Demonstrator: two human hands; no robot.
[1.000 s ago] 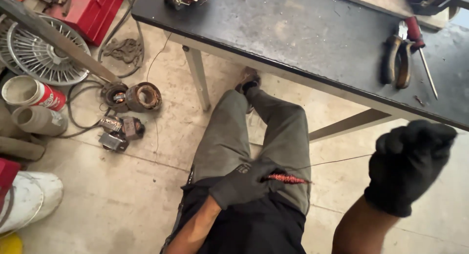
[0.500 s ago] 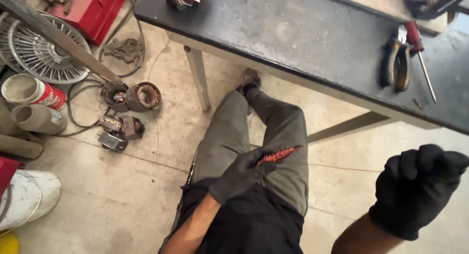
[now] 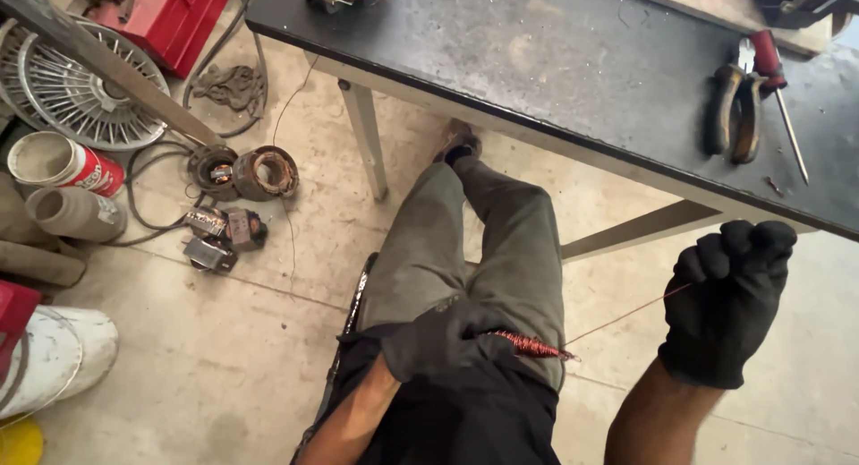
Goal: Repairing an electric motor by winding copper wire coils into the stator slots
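Where the left hand [image 3: 438,340] clamps the copper-wound spindle [image 3: 532,345] over the lap, a thin wire [image 3: 626,315] runs taut toward 2 o'clock into the fisted right hand [image 3: 727,299]. Wire likely light, springy, kink-prone; grip the spindle body, not the strand. Red-and-white can [image 3: 58,162] at 9 o'clock: open, contents unclear.

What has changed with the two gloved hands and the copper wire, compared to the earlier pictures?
The right hand, a closed fist, moved first down and then back up and left, keeping the thin copper wire taut. The left hand tilted the reddish wire coil up, then brought it back level over the lap. Both hands kept their grip. The pliers and screwdriver on the table stayed put.
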